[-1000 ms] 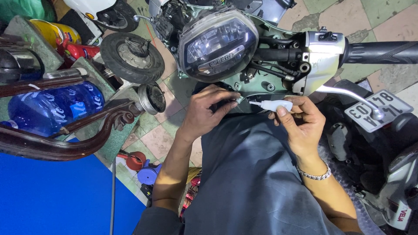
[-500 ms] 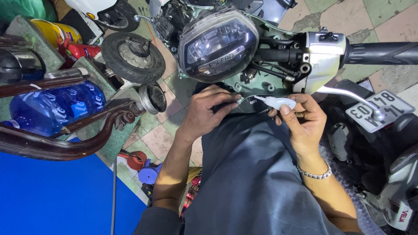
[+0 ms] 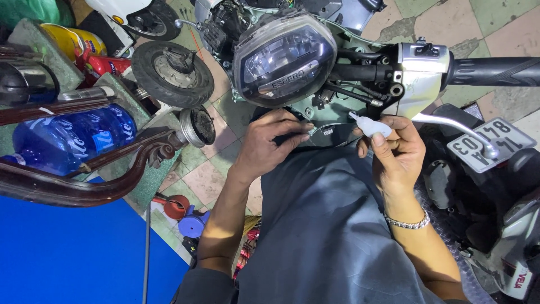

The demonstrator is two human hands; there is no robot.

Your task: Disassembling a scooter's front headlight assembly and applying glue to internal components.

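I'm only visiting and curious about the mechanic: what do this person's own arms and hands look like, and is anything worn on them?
Both arms are bare from the elbow down, with no gloves. The left hand wears nothing that shows. The right hand has a silver chain bracelet around its wrist. Dark grey sleeve cloth shows at the left upper arm. No rings can be seen on the fingers.

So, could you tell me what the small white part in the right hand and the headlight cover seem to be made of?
The small white part in the right hand looks like matte plastic: opaque, smooth, softly moulded. The headlight cover seems clear, glossy plastic, since reflections show on it and the lamp inside shows through; glass cannot be ruled out.
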